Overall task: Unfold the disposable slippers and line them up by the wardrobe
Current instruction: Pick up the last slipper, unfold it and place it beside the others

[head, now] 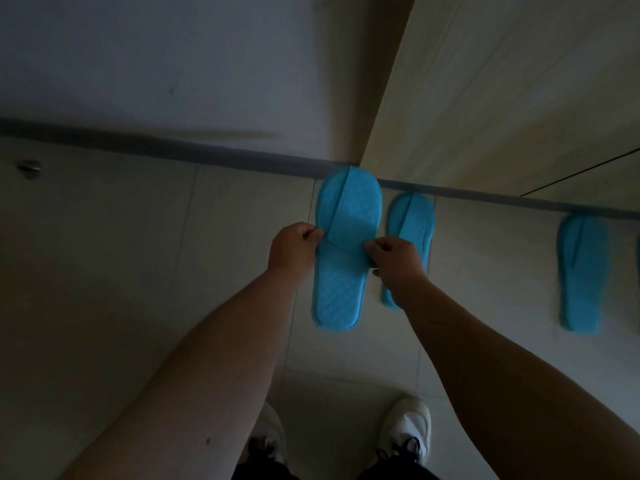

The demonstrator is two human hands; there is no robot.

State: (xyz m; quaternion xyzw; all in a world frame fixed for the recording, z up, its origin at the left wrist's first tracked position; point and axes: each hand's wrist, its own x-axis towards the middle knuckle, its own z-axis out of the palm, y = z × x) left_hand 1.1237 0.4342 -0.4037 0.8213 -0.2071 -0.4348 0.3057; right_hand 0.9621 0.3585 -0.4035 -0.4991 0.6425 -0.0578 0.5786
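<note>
I hold a blue disposable slipper (341, 278) above the floor, toe pointing toward the wall. My left hand (292, 247) pinches its left edge at the upper band, and my right hand (394, 258) pinches the right edge. A second blue slipper (412, 223) lies on the floor just right of it, toe at the wardrobe (502, 98) base, partly hidden by my right hand. A third blue slipper (581, 271) lies further right along the wardrobe.
The light wooden wardrobe fills the upper right, its corner meeting the white wall (173, 64) and grey skirting (173, 150). The floor has pale tiles (138, 237). My white shoes (408, 427) stand at the bottom. A small metal door stop (30, 169) sits at the left.
</note>
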